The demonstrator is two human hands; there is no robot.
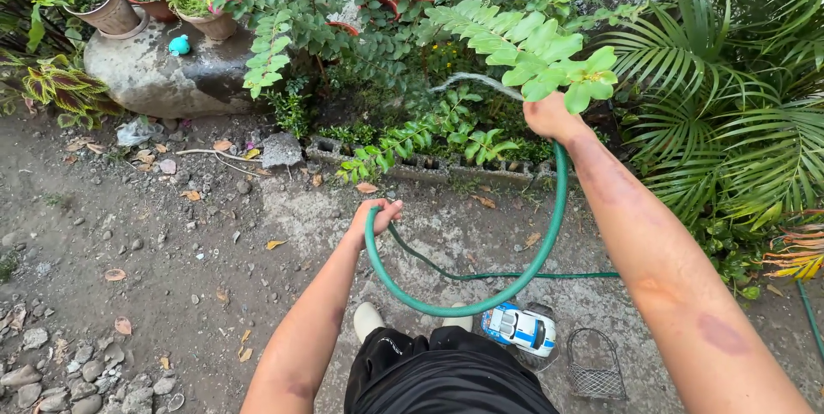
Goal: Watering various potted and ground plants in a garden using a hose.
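A green garden hose point(481, 298) loops in front of me above the dirt ground. My left hand point(375, 215) grips the hose low, near the loop's left side. My right hand point(551, 116) holds the hose's far end, raised toward the green plants point(446, 126). A thin stream of water point(468, 81) arcs left from that hand over the foliage. The hose's tip is hidden behind a leafy branch point(532, 49).
A large rock point(163, 79) with potted plants point(107, 6) stands at back left. A concrete block border point(429, 169) edges the garden bed. A blue-and-white toy car point(519, 326) and a small wire basket point(594, 364) lie by my feet. Palm fronds point(738, 105) crowd the right.
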